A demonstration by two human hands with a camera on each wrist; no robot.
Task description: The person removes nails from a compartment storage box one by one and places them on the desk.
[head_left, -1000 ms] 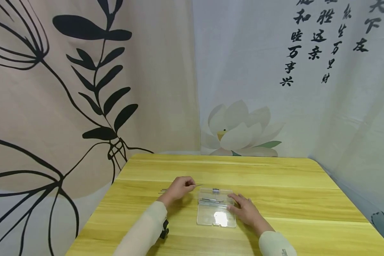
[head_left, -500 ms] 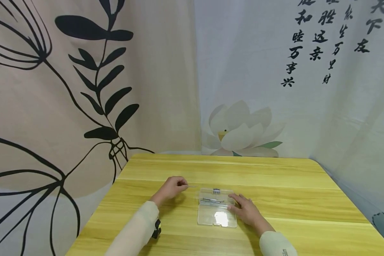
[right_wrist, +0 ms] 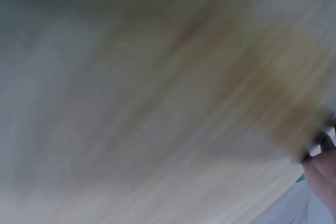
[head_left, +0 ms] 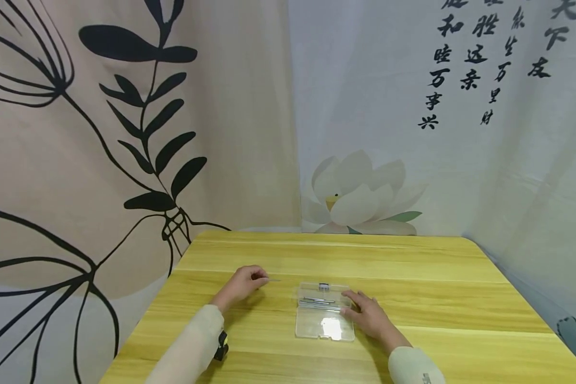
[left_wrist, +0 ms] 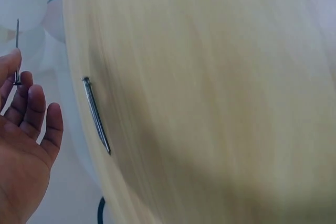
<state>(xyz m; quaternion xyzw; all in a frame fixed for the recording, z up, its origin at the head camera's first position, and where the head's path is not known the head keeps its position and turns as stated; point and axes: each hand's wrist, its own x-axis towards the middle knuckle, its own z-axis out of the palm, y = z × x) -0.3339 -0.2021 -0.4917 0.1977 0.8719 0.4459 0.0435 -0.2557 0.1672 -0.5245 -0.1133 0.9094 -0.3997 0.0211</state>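
Your left hand (head_left: 242,284) pinches a nail (left_wrist: 17,34); your right hand (head_left: 372,317), fingers (head_left: 354,298) loosely extended, touches the clear case (head_left: 309,323) at its three o'clock edge.

The left hand (head_left: 244,284) and its pinched nail (left_wrist: 17,36) are now farther left over the desk (head_left: 413,272), farther from the clear box (head_left: 309,324).

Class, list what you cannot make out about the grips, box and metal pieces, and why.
Head view: number of slim metal pieces in the clear box; too small, close together.
Head view: part of the box's right edge, behind the right grip.
Right wrist view: most of the right grip, cut off by the right edge.
Left wrist view: left grip, partly cut off by the left edge.
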